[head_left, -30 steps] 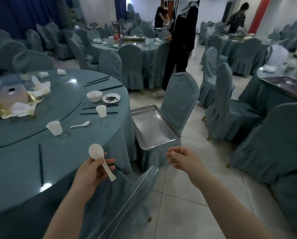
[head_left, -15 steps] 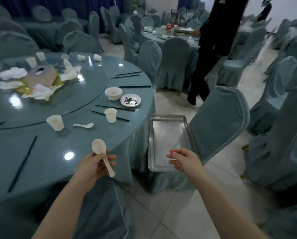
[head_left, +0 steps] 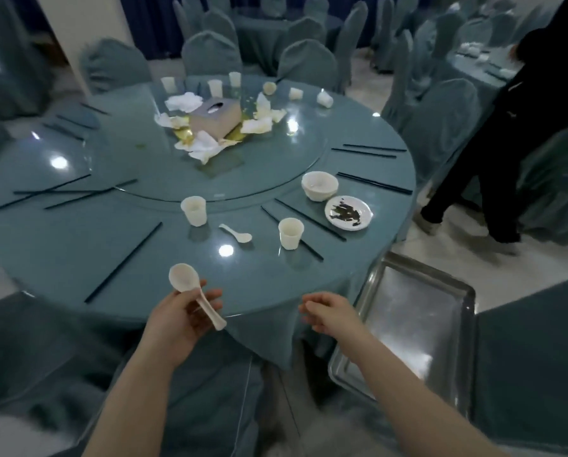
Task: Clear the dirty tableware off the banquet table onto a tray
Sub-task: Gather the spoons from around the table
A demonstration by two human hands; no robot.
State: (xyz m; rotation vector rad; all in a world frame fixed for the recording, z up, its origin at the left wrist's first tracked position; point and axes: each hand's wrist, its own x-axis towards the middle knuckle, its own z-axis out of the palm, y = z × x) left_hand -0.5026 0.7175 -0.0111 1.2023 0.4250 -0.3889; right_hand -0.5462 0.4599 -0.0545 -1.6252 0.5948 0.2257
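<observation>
My left hand (head_left: 183, 316) holds a white ceramic spoon (head_left: 190, 288) by its handle, bowl up, over the near edge of the round banquet table (head_left: 61, 245). My right hand (head_left: 330, 313) hovers beside it with loosely curled fingers and holds nothing. A bare steel tray (head_left: 417, 328) sits on a chair seat to the right of that hand. On the table lie a second white spoon (head_left: 238, 233), two white cups (head_left: 194, 211) (head_left: 290, 233), a white bowl (head_left: 319, 185), a dirty saucer (head_left: 348, 212) and several black chopsticks (head_left: 124, 262).
A tissue box (head_left: 215, 122) with crumpled napkins sits on the glass turntable, with several small cups behind it. Covered chairs ring the table; one chair back (head_left: 533, 357) stands right of the tray. A person in black (head_left: 513, 133) walks at the right.
The view has swung left and tipped down, so the table now fills the frame and the tray sits at lower right. Both hands keep their pose, spoon still held.
</observation>
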